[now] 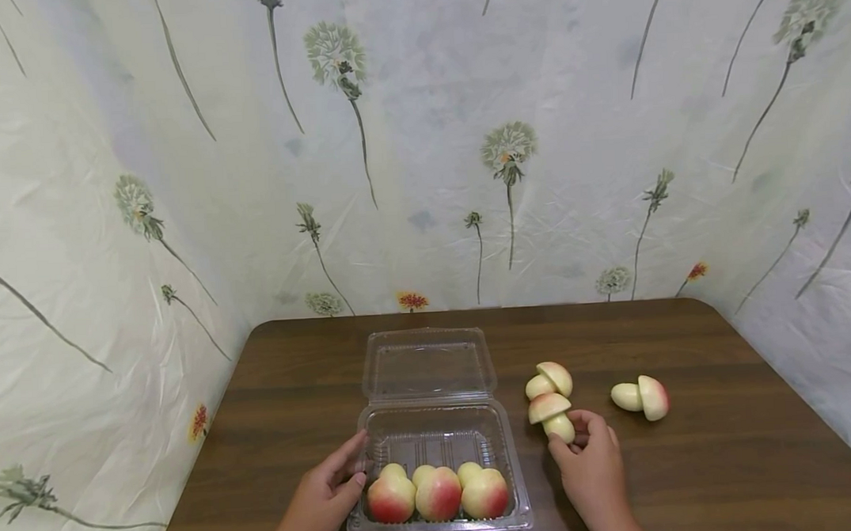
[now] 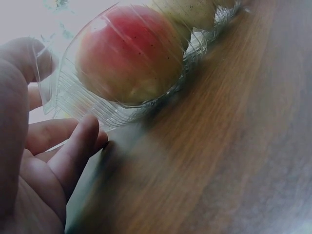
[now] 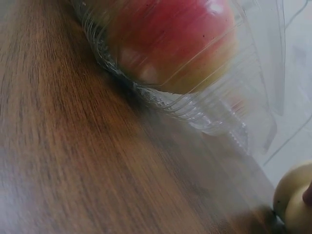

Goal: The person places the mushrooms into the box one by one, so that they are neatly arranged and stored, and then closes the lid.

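Left hand (image 1: 320,498) holds the clear box (image 1: 440,526) by its side; right hand (image 1: 593,468) pinches a mushroom-shaped piece (image 1: 551,414) above the bench (image 1: 261,431) or resting on it, unclear. Dragging it could roll its close neighbour (image 1: 549,382).

Passage above tray (image 1: 515,461) — walls (image 1: 432,420) all round

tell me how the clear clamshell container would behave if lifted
The clear clamshell container would probably flex, since its ribbed walls look thin. It may tip toward the near edge, where three mushroom-shaped pieces sit. Its open lid would likely swing.
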A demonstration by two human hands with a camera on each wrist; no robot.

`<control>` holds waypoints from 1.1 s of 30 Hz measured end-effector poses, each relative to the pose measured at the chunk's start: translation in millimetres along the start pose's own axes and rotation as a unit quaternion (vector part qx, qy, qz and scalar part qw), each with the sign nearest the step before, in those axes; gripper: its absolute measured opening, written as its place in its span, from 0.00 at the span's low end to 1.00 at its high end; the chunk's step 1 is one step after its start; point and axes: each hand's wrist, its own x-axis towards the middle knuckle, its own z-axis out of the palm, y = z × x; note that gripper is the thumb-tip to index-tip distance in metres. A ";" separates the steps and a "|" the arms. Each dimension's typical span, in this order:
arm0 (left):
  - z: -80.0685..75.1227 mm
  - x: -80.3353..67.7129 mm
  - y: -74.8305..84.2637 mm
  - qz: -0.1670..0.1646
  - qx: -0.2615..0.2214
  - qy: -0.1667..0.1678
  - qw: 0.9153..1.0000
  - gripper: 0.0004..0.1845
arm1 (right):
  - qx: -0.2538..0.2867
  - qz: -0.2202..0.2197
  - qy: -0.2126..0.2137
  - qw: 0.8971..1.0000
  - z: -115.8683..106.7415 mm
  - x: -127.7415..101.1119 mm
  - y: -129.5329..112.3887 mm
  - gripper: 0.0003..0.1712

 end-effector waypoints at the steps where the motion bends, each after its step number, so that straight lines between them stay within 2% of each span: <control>1: 0.0 0.0 -0.3 0.001 0.000 0.000 1.000 0.30 | 0.002 0.000 0.001 1.000 0.1 -0.1 0.2 0.25; 16: 1.0 -0.4 -0.5 -0.003 -0.005 0.003 1.000 0.30 | 0.009 0.013 -0.011 1.000 -1.4 -1.5 -1.7 0.26; 33: 0.3 0.2 -0.7 0.003 -0.008 -0.002 1.000 0.30 | 0.018 0.000 -0.002 1.000 -0.4 -3.6 -3.2 0.25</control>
